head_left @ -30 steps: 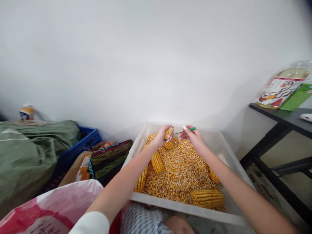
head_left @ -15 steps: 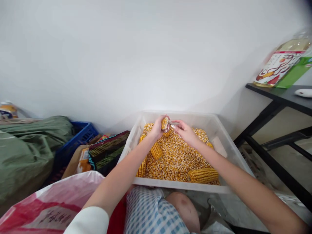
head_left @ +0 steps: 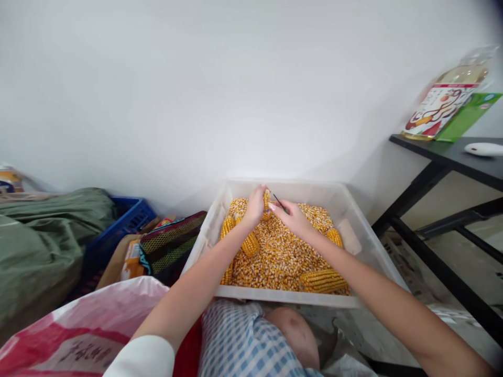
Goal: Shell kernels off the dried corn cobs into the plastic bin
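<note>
Corn cob is in the left hand, fingers wrapped round it, over the far part of the plastic bin. Right hand is closed on a thin dark pick. Half a second ago the fingers hid most of the pick; now its shaft shows, slanting up-left, tip just beside the cob. Contact: can't tell. A second ago its green handle stuck out past the right hand; now only a bit of green shows. Near-side cob unchanged, lying on loose kernels.
</note>
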`<state>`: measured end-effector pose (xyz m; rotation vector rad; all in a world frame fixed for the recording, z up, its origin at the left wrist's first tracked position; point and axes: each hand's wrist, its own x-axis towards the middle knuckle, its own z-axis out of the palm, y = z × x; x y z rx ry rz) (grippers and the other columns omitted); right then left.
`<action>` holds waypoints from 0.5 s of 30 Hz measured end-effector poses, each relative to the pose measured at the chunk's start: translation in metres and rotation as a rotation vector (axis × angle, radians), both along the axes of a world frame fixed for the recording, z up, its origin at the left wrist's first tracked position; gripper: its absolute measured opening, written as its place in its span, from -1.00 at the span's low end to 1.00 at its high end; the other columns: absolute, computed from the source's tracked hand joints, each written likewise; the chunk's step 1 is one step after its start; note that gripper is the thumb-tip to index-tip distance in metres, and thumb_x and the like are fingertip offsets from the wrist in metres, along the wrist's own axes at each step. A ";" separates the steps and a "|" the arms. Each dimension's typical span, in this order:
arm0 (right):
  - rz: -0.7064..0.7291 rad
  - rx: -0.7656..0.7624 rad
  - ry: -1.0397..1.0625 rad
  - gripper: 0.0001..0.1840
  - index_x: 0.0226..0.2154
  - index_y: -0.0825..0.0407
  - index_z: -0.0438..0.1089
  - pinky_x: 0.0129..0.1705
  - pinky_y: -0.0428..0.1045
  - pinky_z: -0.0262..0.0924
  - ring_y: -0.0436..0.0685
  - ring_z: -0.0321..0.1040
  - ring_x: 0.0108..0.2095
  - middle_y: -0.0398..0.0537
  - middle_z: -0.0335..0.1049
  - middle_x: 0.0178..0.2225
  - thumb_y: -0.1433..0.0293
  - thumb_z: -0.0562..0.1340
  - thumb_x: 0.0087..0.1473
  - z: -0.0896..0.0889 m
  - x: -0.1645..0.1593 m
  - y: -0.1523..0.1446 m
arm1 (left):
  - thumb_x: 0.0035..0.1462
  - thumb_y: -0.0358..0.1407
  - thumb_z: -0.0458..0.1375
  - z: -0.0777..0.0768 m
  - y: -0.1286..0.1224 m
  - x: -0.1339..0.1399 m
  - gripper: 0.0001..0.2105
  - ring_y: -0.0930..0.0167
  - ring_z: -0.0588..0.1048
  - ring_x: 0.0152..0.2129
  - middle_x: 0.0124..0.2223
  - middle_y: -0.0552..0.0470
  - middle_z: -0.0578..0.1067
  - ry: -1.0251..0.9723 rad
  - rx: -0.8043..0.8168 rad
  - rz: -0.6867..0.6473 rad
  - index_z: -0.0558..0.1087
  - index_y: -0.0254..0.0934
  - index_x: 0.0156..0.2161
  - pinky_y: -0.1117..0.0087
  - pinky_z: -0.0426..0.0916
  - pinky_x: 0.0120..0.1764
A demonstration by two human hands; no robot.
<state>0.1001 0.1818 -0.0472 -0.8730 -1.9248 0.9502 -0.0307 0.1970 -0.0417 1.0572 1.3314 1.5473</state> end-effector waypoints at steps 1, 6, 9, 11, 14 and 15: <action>0.014 0.011 -0.017 -0.66 -0.50 0.09 0.26 -0.45 -0.11 -0.03 -0.03 0.06 -0.53 -0.22 0.13 -0.59 0.14 0.06 0.02 0.000 0.000 -0.001 | 0.12 -0.21 -0.09 -0.001 0.000 0.000 -0.75 0.48 0.31 -0.49 -0.51 0.09 0.31 0.073 0.070 0.007 0.30 -0.28 -0.48 0.51 0.22 -0.41; 0.036 0.053 -0.078 -0.72 -0.54 0.08 0.20 -0.47 -0.11 -0.06 -0.03 0.05 -0.54 -0.21 0.13 -0.60 0.22 0.04 0.02 -0.001 0.001 -0.002 | 0.14 -0.22 -0.11 -0.002 -0.004 0.000 -0.74 0.43 0.31 -0.39 -0.47 0.07 0.32 0.305 0.225 0.026 0.29 -0.28 -0.49 0.45 0.21 -0.24; 0.035 0.070 -0.129 -0.75 -0.56 0.07 0.18 -0.48 -0.11 -0.08 -0.03 0.04 -0.54 -0.21 0.12 -0.61 0.25 0.03 0.01 -0.003 0.000 0.000 | 0.15 -0.20 -0.12 -0.001 -0.007 0.001 -0.73 0.42 0.31 -0.40 -0.47 0.06 0.32 0.370 0.237 0.017 0.27 -0.27 -0.48 0.42 0.20 -0.23; 0.038 0.077 -0.161 -0.76 -0.57 0.07 0.17 -0.48 -0.11 -0.08 -0.03 0.03 -0.54 -0.22 0.10 -0.62 0.27 0.03 -0.01 -0.004 0.000 0.002 | 0.16 -0.20 -0.12 -0.001 -0.008 0.001 -0.73 0.41 0.31 -0.41 -0.48 0.06 0.31 0.397 0.244 -0.004 0.26 -0.28 -0.48 0.40 0.20 -0.24; 0.035 0.078 -0.207 -0.78 -0.58 0.06 0.15 -0.48 -0.10 -0.09 -0.03 0.02 -0.55 -0.23 0.10 -0.63 0.29 0.03 -0.02 -0.006 0.000 0.003 | 0.15 -0.19 -0.12 -0.003 -0.009 0.003 -0.73 0.42 0.31 -0.43 -0.49 0.07 0.29 0.419 0.249 -0.023 0.25 -0.28 -0.48 0.40 0.20 -0.26; 0.030 0.076 -0.223 -0.79 -0.58 0.06 0.16 -0.48 -0.10 -0.09 -0.03 0.03 -0.55 -0.22 0.11 -0.62 0.30 0.03 -0.03 -0.006 0.000 0.002 | 0.15 -0.19 -0.12 -0.004 -0.009 0.004 -0.73 0.43 0.30 -0.44 -0.50 0.07 0.28 0.427 0.250 -0.024 0.25 -0.28 -0.48 0.40 0.19 -0.28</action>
